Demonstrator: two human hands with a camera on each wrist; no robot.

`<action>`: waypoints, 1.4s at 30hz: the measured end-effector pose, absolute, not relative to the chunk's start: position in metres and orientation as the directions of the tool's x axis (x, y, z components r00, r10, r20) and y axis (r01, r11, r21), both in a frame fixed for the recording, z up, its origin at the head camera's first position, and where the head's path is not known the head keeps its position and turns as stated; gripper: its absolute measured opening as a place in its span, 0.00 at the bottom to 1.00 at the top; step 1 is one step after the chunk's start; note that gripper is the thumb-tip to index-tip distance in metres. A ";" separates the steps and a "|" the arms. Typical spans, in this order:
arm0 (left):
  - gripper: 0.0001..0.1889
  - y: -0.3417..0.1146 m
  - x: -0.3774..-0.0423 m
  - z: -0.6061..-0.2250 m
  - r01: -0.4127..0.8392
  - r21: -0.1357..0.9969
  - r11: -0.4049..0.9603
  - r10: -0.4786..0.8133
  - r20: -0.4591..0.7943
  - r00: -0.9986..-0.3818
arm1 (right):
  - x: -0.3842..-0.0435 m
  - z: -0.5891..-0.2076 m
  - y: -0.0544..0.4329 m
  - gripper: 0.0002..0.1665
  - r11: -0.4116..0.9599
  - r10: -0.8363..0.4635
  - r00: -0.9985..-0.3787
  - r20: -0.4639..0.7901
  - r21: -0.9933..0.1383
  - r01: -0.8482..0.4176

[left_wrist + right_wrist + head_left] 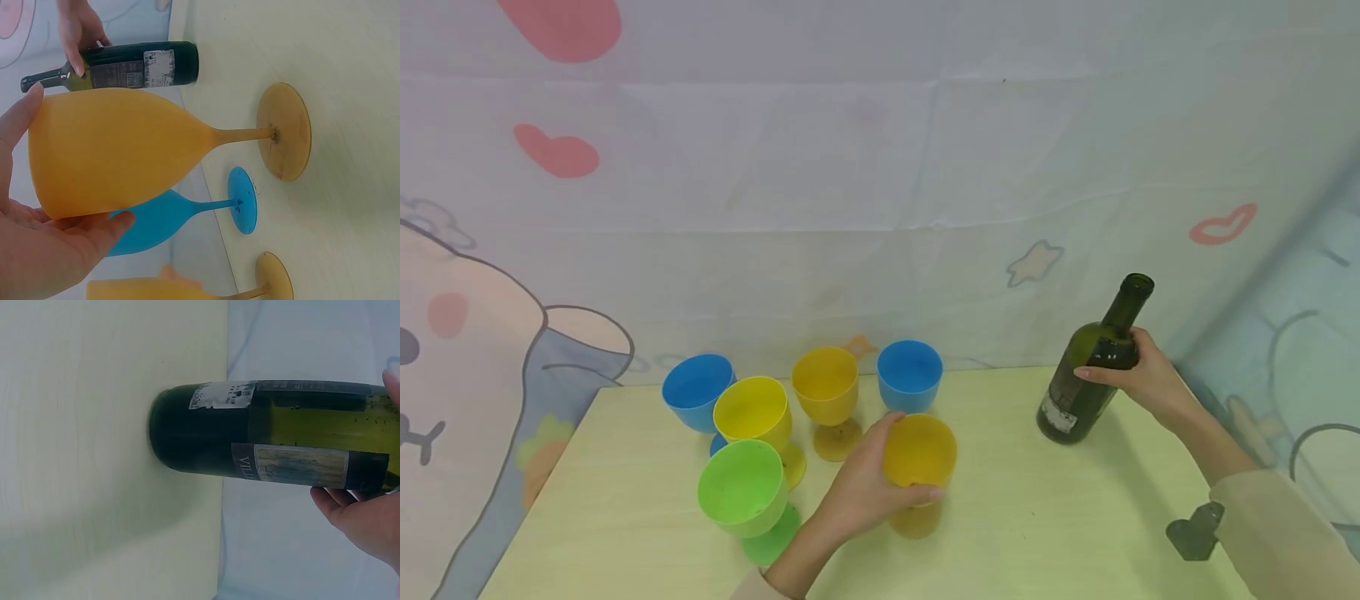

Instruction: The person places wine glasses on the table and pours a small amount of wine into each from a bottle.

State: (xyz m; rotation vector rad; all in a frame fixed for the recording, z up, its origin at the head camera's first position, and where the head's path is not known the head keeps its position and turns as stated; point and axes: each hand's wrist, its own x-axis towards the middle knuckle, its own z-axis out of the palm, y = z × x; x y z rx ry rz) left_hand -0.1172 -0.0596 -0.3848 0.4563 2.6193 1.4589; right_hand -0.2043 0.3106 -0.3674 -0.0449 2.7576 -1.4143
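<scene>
My left hand (867, 490) grips the bowl of an orange-yellow plastic wine goblet (922, 446), thumb on one side near the rim and fingers on the other. In the left wrist view, the goblet's round foot (284, 131) is right at the tabletop. On the right, my right hand (1150, 379) holds a dark green glass wine bottle (1078, 387) round its upper body, below the neck. No cork or cap shows in the bottle's mouth. Its labels, one white and torn (225, 395), face the right wrist camera. Just behind the held goblet stands a blue goblet (910, 377).
To the left stand several more goblets: another orange-yellow one (825, 387), a yellow one (752, 414), a green one (745, 492) and a blue one (698, 392). The pale wooden table (1015, 533) meets a printed cloth backdrop (850, 183). A dark patch (1197, 533) shows beside my right sleeve.
</scene>
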 end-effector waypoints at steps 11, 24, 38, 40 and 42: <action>0.48 -0.059 -0.117 -0.383 0.204 0.845 0.495 0.312 0.046 -0.949 | -0.207 -0.372 0.310 0.56 0.556 -0.030 -0.999 -0.038 -0.831 0.015; 0.49 -0.059 -0.117 -0.383 0.212 0.843 0.495 0.316 0.053 -0.947 | -0.207 -0.371 0.309 0.55 0.563 -0.033 -0.998 -0.049 -0.826 0.022; 0.48 -0.059 -0.117 -0.382 0.209 0.839 0.502 0.311 0.050 -0.949 | -0.201 -0.379 0.303 0.46 0.573 -0.001 -0.998 0.063 -0.818 -0.052; 0.48 -0.059 -0.117 -0.382 0.211 0.840 0.499 0.312 0.053 -0.949 | -0.199 -0.380 0.302 0.46 0.566 0.005 -0.998 0.070 -0.823 -0.055; 0.48 -0.059 -0.117 -0.383 0.214 0.841 0.496 0.314 0.056 -0.948 | -0.197 -0.382 0.302 0.45 0.557 0.011 -0.997 0.081 -0.828 -0.061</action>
